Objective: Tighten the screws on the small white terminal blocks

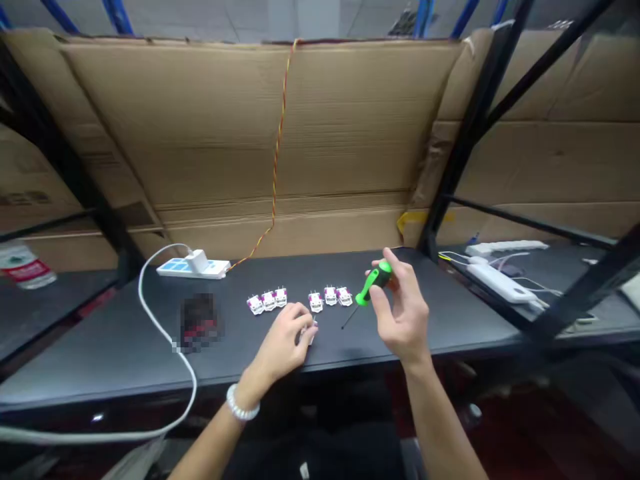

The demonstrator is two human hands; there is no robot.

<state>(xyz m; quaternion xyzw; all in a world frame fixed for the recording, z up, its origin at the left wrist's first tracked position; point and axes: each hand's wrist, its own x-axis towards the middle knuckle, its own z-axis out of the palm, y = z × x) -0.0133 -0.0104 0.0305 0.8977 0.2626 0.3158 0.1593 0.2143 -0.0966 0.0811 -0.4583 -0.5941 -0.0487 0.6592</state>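
Near the front edge of the dark table, my left hand has its fingers closed round a small white part, mostly hidden by the fingers. My right hand, raised to the right, grips a green and black screwdriver between thumb and fingers. Its thin shaft points down and left, towards the tabletop. Behind my left hand lie small white and purple parts in two groups: three at the left and three at the right.
A white power strip with a plug stands back left; its white cable curves to the front edge. A pixelated dark object lies beside it. Black rack posts flank the table. Another power strip is at right.
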